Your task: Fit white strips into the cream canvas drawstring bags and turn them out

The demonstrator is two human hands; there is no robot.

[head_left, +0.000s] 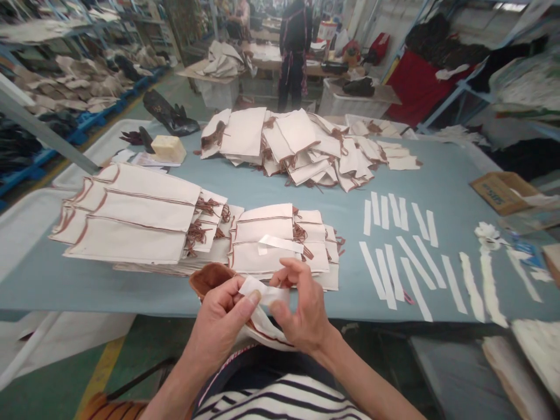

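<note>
Between my hands is a short white strip (265, 291), like paper or tape, held above the table's front edge. My left hand (225, 312) pinches its left part between thumb and fingers. My right hand (304, 306) is at the strip's right end, with thumb and curled fingers around it and the upper fingers raised. Under both hands lies a cream fabric pouch with brown lining (212, 279), its mouth partly open, and partly hidden by my hands. Just beyond, another white strip (282, 244) lies on a stack of cream pouches (262, 219).
A larger stack of cream pouches (135, 216) lies on the left, with a loose pile (289, 140) at the back. Several white strips (391, 274) are laid out on the right, near a cardboard box (501, 192). A yellowish block (168, 149) sits at back left. A person (294, 46) stands beyond.
</note>
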